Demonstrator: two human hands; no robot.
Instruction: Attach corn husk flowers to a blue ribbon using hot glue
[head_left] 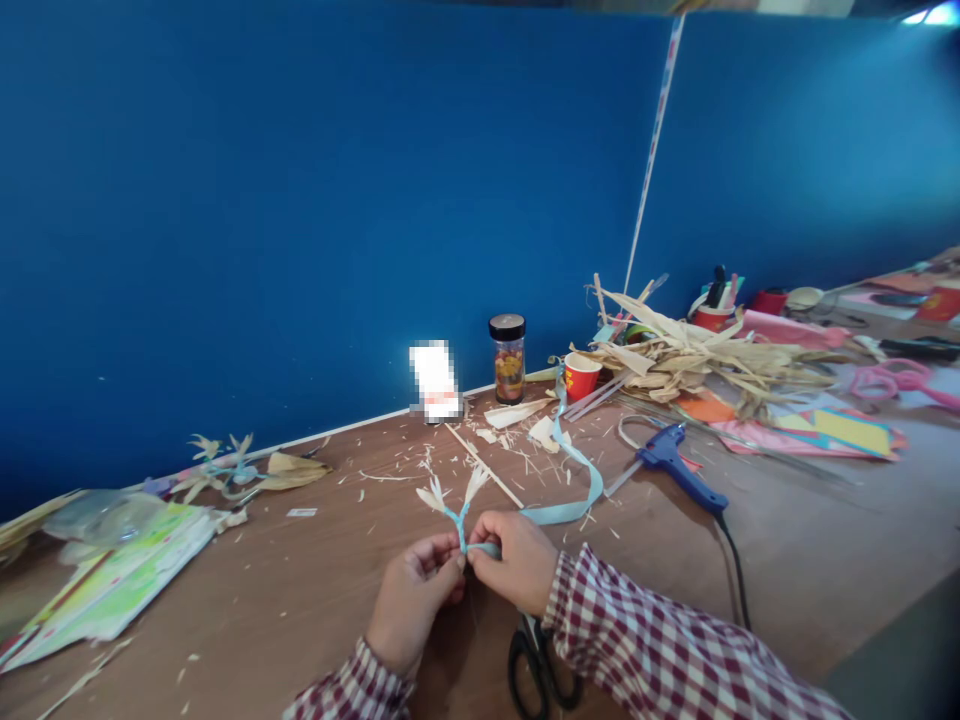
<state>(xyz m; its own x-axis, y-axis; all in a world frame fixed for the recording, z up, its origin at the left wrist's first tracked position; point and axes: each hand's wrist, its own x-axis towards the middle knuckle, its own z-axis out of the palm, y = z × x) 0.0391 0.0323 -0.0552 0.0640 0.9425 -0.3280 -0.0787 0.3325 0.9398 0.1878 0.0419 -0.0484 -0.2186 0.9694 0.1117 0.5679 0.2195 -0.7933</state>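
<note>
Between thumb and fingers, my left hand pinches the stem of a small forked husk flower, its two pale tips pointing up and its stems wrapped in light blue. My right hand is closed on a light blue ribbon right beside the stem. The ribbon's long tail trails from behind that hand to the right and curves back toward a red paper cup. Under my right wrist lie scissors with black handles, partly covered by the checked sleeve.
A blue glue gun with a black cord lies to the right. Behind it is a heap of dry corn husks. A lidded jar stands by the blue wall. Finished-looking husk flowers and a painted sheet lie left. Scraps litter the table.
</note>
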